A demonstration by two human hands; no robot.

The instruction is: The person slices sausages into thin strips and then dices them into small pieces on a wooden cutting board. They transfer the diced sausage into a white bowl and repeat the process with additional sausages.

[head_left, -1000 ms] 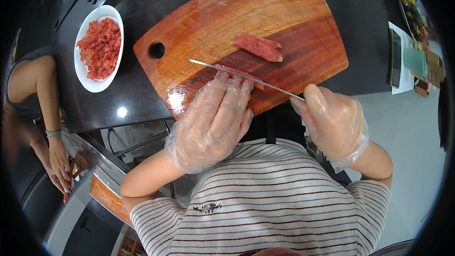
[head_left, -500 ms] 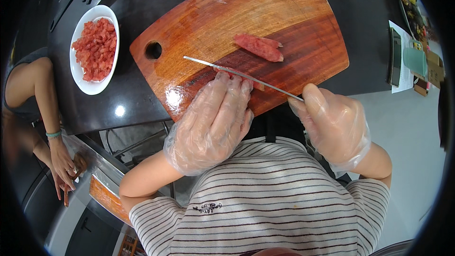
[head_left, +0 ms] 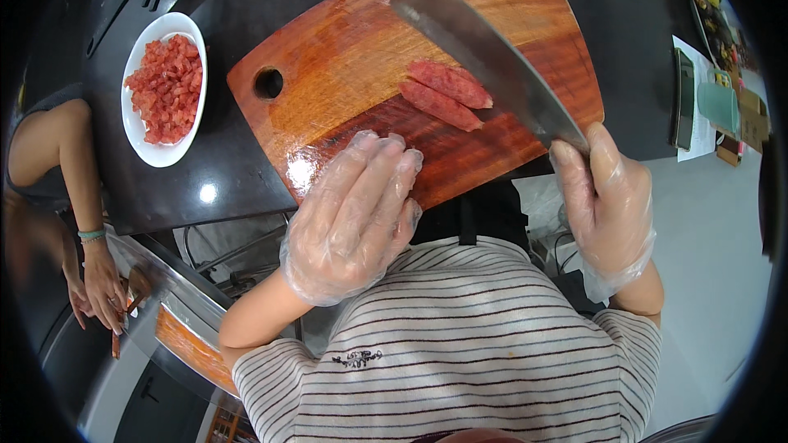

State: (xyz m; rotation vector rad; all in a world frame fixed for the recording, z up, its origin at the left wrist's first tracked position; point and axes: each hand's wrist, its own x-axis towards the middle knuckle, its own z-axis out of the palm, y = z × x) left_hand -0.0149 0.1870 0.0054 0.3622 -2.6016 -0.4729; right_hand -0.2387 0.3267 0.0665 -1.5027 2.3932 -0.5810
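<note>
Risk noted: right hand [head_left: 611, 205] grips the cleaver [head_left: 484, 53] above two sausage halves [head_left: 447, 94] mid cutting board [head_left: 410, 74]; left hand [head_left: 357, 213], fingers spread flat at the board's near edge, could be nicked should a half roll.

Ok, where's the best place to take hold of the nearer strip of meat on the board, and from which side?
Take the nearer meat strip at its left end, coming in from the left hand side. It lies long and thin, slanting across the cutting board, and its right end sits close under the knife blade in the right hand, so the left end is probably the safer grip.
</note>
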